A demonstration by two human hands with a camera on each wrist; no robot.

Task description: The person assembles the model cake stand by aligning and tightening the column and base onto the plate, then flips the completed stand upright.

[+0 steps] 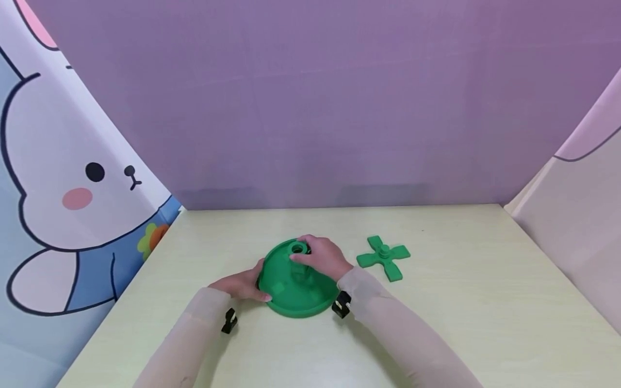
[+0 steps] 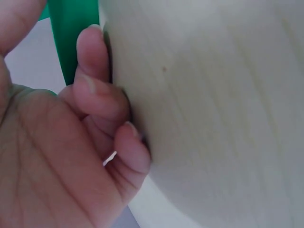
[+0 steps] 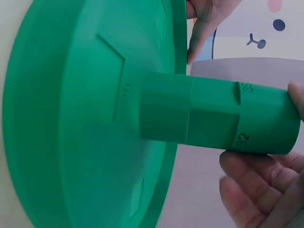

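A broad round green base [image 1: 286, 302] lies on the table with a hollow green tube [image 3: 213, 114] standing upright at its centre. The tube has numbers such as 32 moulded near its top and a seam line lower down. My right hand [image 1: 325, 258] grips the tube's upper end, thumb on one side and fingers on the other. At the base's left edge, my left hand [image 1: 245, 283] holds the rim, thumb toward the front. In the left wrist view, bent fingers [image 2: 102, 99] rest against the tabletop beside the green rim [image 2: 71, 42].
A flat green cross-shaped piece [image 1: 385, 257] with a round centre knob lies to the right of the base. A purple cloth wall [image 1: 310, 108] rises behind the pale table [image 1: 461, 302]. Printed cloth [image 1: 58, 161] with a cartoon figure hangs on the left.
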